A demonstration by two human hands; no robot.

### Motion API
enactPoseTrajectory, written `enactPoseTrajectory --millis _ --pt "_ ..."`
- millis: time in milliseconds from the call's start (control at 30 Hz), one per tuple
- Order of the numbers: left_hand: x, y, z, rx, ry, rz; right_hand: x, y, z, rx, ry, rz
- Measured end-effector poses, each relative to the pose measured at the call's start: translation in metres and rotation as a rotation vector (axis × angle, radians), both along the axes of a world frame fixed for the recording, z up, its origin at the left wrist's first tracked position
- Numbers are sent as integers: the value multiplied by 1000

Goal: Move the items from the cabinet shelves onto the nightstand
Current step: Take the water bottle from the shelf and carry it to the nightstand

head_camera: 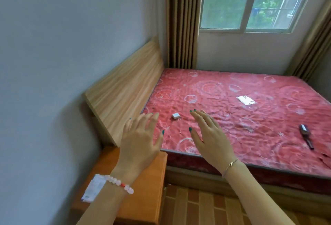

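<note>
1. Left hand: raised above the nightstand's far edge, fingers straight and spread, holding nothing. A bead bracelet sits on the wrist.
2. Right hand: raised over the near edge of the red mattress, fingers straight and slightly apart, holding nothing.
3. Nightstand: orange wood, lower left, against the bed side and below the headboard.
4. White printed paper: beside the left wrist; whether it lies on the nightstand cannot be told.
5. On the mattress, well apart: small white box, flat card, dark handled object.
</note>
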State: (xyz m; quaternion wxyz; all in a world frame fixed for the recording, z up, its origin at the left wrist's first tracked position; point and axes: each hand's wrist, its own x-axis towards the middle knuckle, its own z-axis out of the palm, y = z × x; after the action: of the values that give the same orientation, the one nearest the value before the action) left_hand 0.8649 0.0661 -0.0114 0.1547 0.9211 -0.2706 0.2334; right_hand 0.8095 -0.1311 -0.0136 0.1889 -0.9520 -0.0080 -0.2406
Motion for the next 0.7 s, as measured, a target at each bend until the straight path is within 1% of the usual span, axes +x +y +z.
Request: enactPoseTrajectory --millis 100,200,367,600,700 --pt "-32 -20 3 -16 -8 -77 -46 -17 -1 -11 5 -76" --pt "-71 -45 2 11 -5 -201 -102 -32 -1 42 18 -188" --pt "-136 -87 2 14 -17 -382 -194 -50 2 38 23 -371" --pt "-217 -167 21 -8 -33 -663 -322 -86 29 13 -25 -690" --pt "-246 -204 30 -30 -51 -782 -368 -101 42 -8 -8 -830"
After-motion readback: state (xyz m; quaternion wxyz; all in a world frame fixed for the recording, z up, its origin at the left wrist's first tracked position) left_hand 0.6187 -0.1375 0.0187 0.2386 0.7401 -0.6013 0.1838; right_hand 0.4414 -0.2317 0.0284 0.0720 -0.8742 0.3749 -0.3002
